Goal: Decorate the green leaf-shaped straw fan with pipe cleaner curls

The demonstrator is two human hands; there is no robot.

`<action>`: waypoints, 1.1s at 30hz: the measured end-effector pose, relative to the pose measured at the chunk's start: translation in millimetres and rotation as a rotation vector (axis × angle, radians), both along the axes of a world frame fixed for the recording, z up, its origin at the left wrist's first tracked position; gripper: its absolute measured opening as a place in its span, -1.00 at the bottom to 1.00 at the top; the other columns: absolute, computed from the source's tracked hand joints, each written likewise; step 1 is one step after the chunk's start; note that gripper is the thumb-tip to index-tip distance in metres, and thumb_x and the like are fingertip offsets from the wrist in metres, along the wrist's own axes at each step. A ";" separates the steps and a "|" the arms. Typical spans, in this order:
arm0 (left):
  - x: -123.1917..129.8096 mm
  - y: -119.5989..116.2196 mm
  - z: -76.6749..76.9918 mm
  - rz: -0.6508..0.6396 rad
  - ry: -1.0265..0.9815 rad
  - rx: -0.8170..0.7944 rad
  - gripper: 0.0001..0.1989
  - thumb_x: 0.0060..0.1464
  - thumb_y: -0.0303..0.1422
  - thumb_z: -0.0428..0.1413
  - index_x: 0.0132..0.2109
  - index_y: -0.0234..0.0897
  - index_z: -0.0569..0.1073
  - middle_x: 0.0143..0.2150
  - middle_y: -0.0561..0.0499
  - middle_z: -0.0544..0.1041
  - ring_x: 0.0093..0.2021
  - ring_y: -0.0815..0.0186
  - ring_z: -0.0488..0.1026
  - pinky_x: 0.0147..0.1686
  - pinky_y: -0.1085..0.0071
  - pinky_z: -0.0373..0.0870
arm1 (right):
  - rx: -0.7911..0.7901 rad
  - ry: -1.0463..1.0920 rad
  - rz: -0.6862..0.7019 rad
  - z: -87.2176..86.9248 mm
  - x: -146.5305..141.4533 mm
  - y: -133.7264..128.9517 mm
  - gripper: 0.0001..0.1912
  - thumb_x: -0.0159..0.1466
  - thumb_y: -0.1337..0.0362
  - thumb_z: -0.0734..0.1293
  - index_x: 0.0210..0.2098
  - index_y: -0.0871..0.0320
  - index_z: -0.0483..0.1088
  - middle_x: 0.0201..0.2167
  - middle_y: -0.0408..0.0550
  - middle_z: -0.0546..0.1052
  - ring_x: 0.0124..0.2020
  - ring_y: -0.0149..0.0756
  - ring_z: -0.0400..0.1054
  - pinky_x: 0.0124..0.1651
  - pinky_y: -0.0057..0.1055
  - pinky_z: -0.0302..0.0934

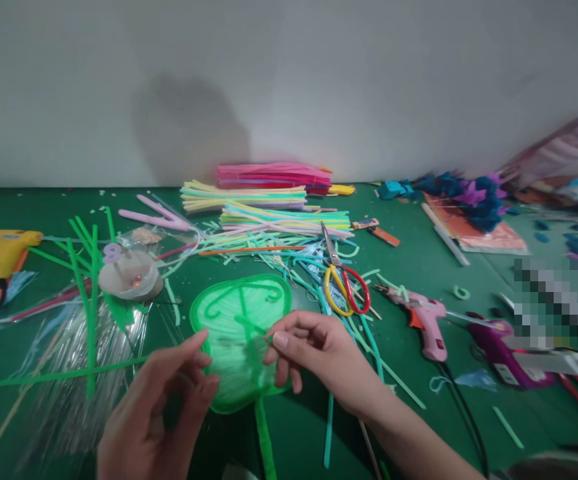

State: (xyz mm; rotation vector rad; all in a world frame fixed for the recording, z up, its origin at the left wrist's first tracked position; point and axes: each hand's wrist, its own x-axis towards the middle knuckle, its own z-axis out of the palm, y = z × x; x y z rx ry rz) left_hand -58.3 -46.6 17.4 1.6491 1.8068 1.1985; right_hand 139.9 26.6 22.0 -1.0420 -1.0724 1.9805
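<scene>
A green fan-shaped piece (226,347) with a fuzzy rim, curled strips inside and a green handle lies on the table in front of me. Over its right half, my right hand (301,347) pinches the end of a short green pipe cleaner (250,325) between thumb and index finger. My left hand (181,383) is at the fan's lower left edge, fingers curved and apart, holding nothing visible.
Bundled pipe cleaners (273,175) lie along the back. Behind the fan are scissors (341,273) and loose strips. A yellow glue gun (6,250) and a cup (131,275) sit left; a pink glue gun (426,320) and purple glue gun (513,353) lie right.
</scene>
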 end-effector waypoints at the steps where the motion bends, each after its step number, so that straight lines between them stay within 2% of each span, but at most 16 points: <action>1: -0.1 2.6 -1.9 -0.010 -0.092 -0.074 -0.67 0.18 -0.25 0.14 0.09 -0.11 0.46 -0.23 0.03 0.58 -0.38 0.34 0.55 -0.47 0.51 0.47 | -0.145 0.096 0.024 -0.4 -1.8 0.4 -0.75 0.21 0.14 0.43 -0.37 0.23 0.45 -0.50 -0.12 0.56 -0.62 -0.51 0.40 -0.66 -0.66 0.18; 4: 3.8 13.7 -9.7 -0.055 -0.343 -0.289 -0.70 0.14 -0.13 0.14 -0.06 -0.19 0.54 -0.36 0.05 0.54 -0.44 0.35 0.49 -0.51 0.53 0.41 | -0.446 0.240 0.120 -7.8 -9.2 -1.6 -0.69 0.12 0.17 0.50 -0.50 0.30 0.43 -0.60 -0.16 0.48 -0.71 -0.64 0.25 -0.72 -0.73 0.04; 6: 7.9 19.2 -12.1 -0.053 -0.446 -0.403 -0.70 0.14 -0.09 0.13 -0.26 -0.25 0.54 -0.47 0.07 0.48 -0.48 0.37 0.42 -0.53 0.54 0.34 | -0.527 0.247 0.182 -13.5 -13.3 -4.1 -0.67 0.12 0.15 0.50 -0.50 0.31 0.43 -0.61 -0.17 0.45 -0.71 -0.64 0.22 -0.70 -0.71 0.05; 7: 10.0 20.9 -11.8 -0.046 -0.479 -0.438 -0.67 0.14 -0.08 0.13 -0.35 -0.27 0.52 -0.52 0.08 0.43 -0.51 0.38 0.38 -0.55 0.54 0.29 | -0.500 0.223 0.173 -15.4 -14.4 -5.1 -0.67 0.14 0.13 0.48 -0.45 0.31 0.44 -0.59 -0.17 0.46 -0.68 -0.62 0.25 -0.68 -0.70 0.08; 9: 14.0 22.5 -8.3 -0.008 -0.533 -0.462 -0.65 0.09 -0.06 0.15 -0.38 -0.28 0.50 -0.57 0.11 0.37 -0.57 0.41 0.28 -0.60 0.53 0.19 | -0.316 0.129 0.047 -16.5 -15.0 -5.4 -0.68 0.17 0.11 0.46 -0.30 0.26 0.45 -0.51 -0.17 0.47 -0.57 -0.56 0.33 -0.55 -0.65 0.22; 11: 17.5 23.0 -3.2 0.038 -0.572 -0.466 -0.67 0.04 -0.07 0.20 -0.25 -0.27 0.52 -0.56 0.14 0.36 -0.59 0.43 0.24 -0.61 0.53 0.14 | -0.098 0.068 -0.112 -14.3 -13.9 -3.6 -0.66 0.18 0.12 0.46 -0.16 0.19 0.42 -0.39 -0.18 0.47 -0.39 -0.49 0.41 -0.30 -0.54 0.36; 13: 20.2 23.6 0.1 0.065 -0.593 -0.465 -0.62 0.00 -0.09 0.24 -0.13 -0.25 0.49 -0.54 0.16 0.38 -0.61 0.44 0.24 -0.60 0.54 0.14 | 0.023 0.076 -0.152 -10.6 -12.9 -1.0 -0.61 0.14 0.15 0.49 -0.11 0.13 0.38 -0.29 -0.14 0.47 -0.19 -0.37 0.43 -0.11 -0.40 0.38; 15: 21.3 24.3 -0.3 0.045 -0.617 -0.462 -0.63 -0.02 -0.11 0.26 -0.13 -0.23 0.46 -0.55 0.17 0.39 -0.62 0.44 0.25 -0.61 0.54 0.16 | 0.041 0.114 -0.063 -7.6 -13.3 0.8 -0.54 0.09 0.16 0.52 -0.08 0.10 0.33 -0.21 -0.09 0.47 -0.12 -0.30 0.44 -0.14 -0.38 0.39; 18: 20.6 24.6 -7.2 -0.025 -0.682 -0.471 -0.68 -0.03 -0.12 0.27 -0.24 -0.22 0.41 -0.55 0.15 0.44 -0.64 0.43 0.29 -0.65 0.55 0.19 | 0.004 0.145 0.022 -6.9 -16.3 0.8 -0.45 0.04 0.17 0.54 -0.06 0.08 0.27 -0.20 -0.11 0.44 -0.34 -0.42 0.45 -0.33 -0.49 0.36; 21: 19.7 23.7 -15.4 -0.068 -0.742 -0.501 -0.69 0.00 -0.13 0.26 -0.27 -0.22 0.38 -0.58 0.15 0.44 -0.66 0.44 0.28 -0.67 0.56 0.19 | -0.006 0.160 0.018 -10.1 -18.9 0.3 -0.43 0.01 0.19 0.56 -0.08 0.06 0.25 -0.24 -0.15 0.42 -0.49 -0.53 0.37 -0.42 -0.54 0.31; 23: 20.3 23.1 -18.1 -0.077 -0.777 -0.521 -0.69 0.01 -0.12 0.25 -0.25 -0.22 0.38 -0.57 0.15 0.45 -0.65 0.44 0.28 -0.67 0.55 0.19 | 0.004 0.164 -0.002 -12.0 -20.0 0.8 -0.44 0.01 0.20 0.56 -0.08 0.06 0.25 -0.26 -0.15 0.43 -0.41 -0.47 0.40 -0.39 -0.53 0.33; 26: 23.0 23.8 -16.7 -0.067 -0.793 -0.503 -0.70 0.04 -0.12 0.23 -0.24 -0.21 0.36 -0.54 0.14 0.46 -0.62 0.44 0.29 -0.64 0.56 0.18 | 0.021 0.170 -0.101 -12.6 -22.3 1.6 -0.48 0.03 0.22 0.54 -0.10 0.06 0.27 -0.21 -0.11 0.43 -0.12 -0.31 0.43 -0.25 -0.46 0.40; 28: 26.2 25.5 -13.5 -0.062 -0.812 -0.497 -0.70 0.06 -0.14 0.23 -0.22 -0.21 0.34 -0.53 0.13 0.47 -0.61 0.46 0.28 -0.63 0.58 0.14 | 0.051 0.173 -0.155 -11.6 -25.1 0.8 -0.51 0.06 0.24 0.52 -0.10 0.04 0.26 -0.17 -0.09 0.42 -0.01 -0.24 0.40 -0.22 -0.42 0.43; 31: 32.0 28.1 -9.6 -0.046 -0.905 -0.488 -0.69 0.07 -0.16 0.23 -0.21 -0.21 0.31 -0.52 0.15 0.47 -0.61 0.50 0.24 -0.61 0.60 0.10 | 0.186 0.137 -0.190 -9.4 -29.8 -2.8 -0.56 0.11 0.27 0.48 -0.09 0.02 0.25 -0.04 -0.02 0.36 0.03 -0.19 0.40 -0.32 -0.43 0.47; 33: 35.4 29.0 -8.8 -0.030 -0.976 -0.473 -0.69 0.08 -0.17 0.24 -0.24 -0.20 0.28 -0.53 0.17 0.45 -0.60 0.52 0.22 -0.59 0.61 0.09 | 0.327 0.049 -0.237 -8.2 -32.0 -5.8 -0.64 0.14 0.32 0.45 -0.11 0.03 0.28 0.07 0.02 0.25 0.01 -0.20 0.41 -0.30 -0.39 0.51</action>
